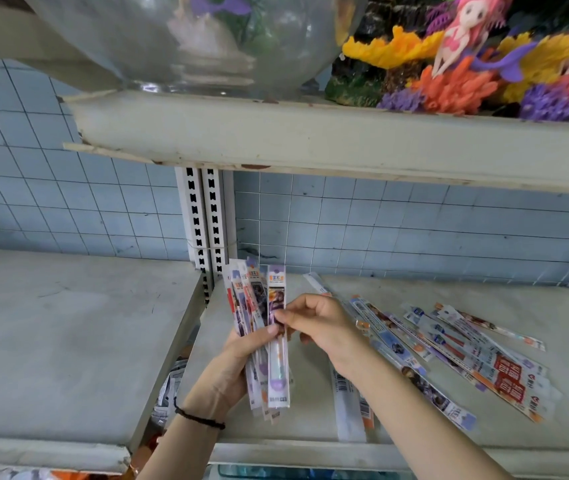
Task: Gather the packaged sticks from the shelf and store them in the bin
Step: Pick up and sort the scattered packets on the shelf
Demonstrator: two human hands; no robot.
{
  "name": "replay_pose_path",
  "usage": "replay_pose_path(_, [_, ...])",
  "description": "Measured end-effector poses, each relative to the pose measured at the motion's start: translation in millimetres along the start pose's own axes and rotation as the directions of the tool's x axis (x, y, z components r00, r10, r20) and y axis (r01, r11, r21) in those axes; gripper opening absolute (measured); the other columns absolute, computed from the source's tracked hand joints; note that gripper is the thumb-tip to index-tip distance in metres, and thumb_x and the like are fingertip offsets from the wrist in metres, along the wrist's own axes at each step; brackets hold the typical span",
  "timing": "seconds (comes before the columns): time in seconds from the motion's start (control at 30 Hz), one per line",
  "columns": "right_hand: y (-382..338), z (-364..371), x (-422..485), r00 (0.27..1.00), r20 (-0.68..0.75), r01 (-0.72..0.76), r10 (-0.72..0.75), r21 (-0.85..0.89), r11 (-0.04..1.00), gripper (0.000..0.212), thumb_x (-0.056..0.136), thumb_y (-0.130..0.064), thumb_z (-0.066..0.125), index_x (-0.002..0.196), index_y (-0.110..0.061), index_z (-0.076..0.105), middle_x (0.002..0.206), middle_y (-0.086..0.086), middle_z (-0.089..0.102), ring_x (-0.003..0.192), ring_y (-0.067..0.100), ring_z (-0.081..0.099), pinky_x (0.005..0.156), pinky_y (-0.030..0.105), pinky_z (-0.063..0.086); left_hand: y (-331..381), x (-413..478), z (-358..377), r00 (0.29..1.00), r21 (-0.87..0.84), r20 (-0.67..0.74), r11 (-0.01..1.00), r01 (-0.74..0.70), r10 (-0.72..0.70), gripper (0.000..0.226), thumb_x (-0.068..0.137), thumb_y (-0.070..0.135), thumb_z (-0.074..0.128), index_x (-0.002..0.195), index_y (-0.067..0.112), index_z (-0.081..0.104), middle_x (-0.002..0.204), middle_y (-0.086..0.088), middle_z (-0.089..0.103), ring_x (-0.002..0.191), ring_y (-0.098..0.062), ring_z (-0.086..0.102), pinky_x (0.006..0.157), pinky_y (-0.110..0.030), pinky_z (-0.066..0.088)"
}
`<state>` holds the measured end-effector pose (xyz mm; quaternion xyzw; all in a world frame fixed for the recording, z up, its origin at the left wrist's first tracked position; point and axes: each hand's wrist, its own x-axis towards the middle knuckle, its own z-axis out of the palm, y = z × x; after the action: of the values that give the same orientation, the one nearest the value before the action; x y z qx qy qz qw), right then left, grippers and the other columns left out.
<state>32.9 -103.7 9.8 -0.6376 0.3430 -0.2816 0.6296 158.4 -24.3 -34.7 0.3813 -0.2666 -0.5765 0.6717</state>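
My left hand (pixel 238 358) grips an upright bundle of several packaged sticks (pixel 259 299), fanned at the top, above the grey shelf (pixel 310 417). My right hand (pixel 314 322) pinches the frontmost purple-and-white packet (pixel 278 372) against that bundle. Several more packaged sticks (pixel 456 355) lie scattered flat on the shelf to the right of my hands, partly under my right forearm. No bin is in view.
An upper shelf (pixel 310 140) overhangs, carrying a glass bowl (pixel 200 39) and colourful coral ornaments with mermaid figures (pixel 466 64). A slotted white upright (pixel 203 220) stands behind the bundle. A second grey shelf (pixel 61 341) lies to the left, with a gap between them.
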Motion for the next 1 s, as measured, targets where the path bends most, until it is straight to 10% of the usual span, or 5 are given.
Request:
replay_pose_path(0.23, [-5.1,5.6,-2.6,0.999,-0.024,0.019,-0.022,-0.118,0.993,0.016,0.073,-0.016,0.080,0.081,-0.014,0.067,0.068,-0.006,0.058,0.055,0.000,0.050,0.056,0.012,0.042,0.6,-3.9,2.2,1.000,0.011,0.006,1.000,0.012,-0.012,0.071,0.050,0.012,0.078,0.116,0.003,0.054,0.081,-0.013,0.070,0.069,-0.022,0.069,0.058,-0.031,0.057])
replay_pose_path(0.33, [-20.4,2.6,3.6,1.000,0.001,0.022,-0.022,-0.046,0.999,0.051,0.071,-0.022,0.082,0.114,-0.020,0.055,0.108,-0.001,0.064,0.090,0.012,0.063,0.081,0.025,0.049,4.5,-0.5,3.3,0.999,0.096,0.032,0.995,-0.018,0.015,0.063,0.051,0.010,0.077,0.108,-0.003,0.053,0.079,-0.013,0.068,0.067,-0.023,0.067,0.062,-0.032,0.056])
replay_pose_path(0.47, [-56.3,3.6,19.0,0.993,0.095,0.069,-0.071,0.017,0.997,0.095,0.064,-0.023,0.086,0.134,-0.041,0.024,0.112,0.001,0.058,0.105,0.018,0.061,0.095,0.035,0.048,20.4,13.9,17.6,0.992,0.354,0.083,0.928,-0.118,0.095,0.060,0.055,0.003,0.075,0.109,-0.003,0.049,0.078,-0.010,0.067,0.072,-0.022,0.067,0.069,-0.028,0.054])
replay_pose_path(0.77, [-39.7,22.4,26.9,0.961,-0.028,0.273,-0.277,-0.093,0.957,0.048,0.072,0.000,0.075,0.107,-0.025,0.055,0.094,0.004,0.062,0.081,0.019,0.067,0.085,0.043,0.056,8.5,22.2,19.5,0.978,0.442,0.064,0.873,-0.207,0.200,0.067,0.070,-0.017,0.071,0.117,0.012,0.032,0.108,-0.015,0.060,0.089,-0.009,0.069,0.074,-0.024,0.054])
replay_pose_path(1.0, [-31.4,26.3,23.0,0.944,-0.108,0.316,-0.312,0.021,0.949,0.057,0.075,0.006,0.069,0.114,-0.030,0.050,0.076,0.001,0.052,0.055,0.007,0.052,0.061,0.027,0.052,-6.8,19.6,5.8,0.992,0.454,0.109,0.885,-0.104,0.061,0.044,0.061,0.006,0.078,0.102,0.001,0.062,0.093,-0.014,0.072,0.087,-0.026,0.069,0.084,-0.039,0.056])
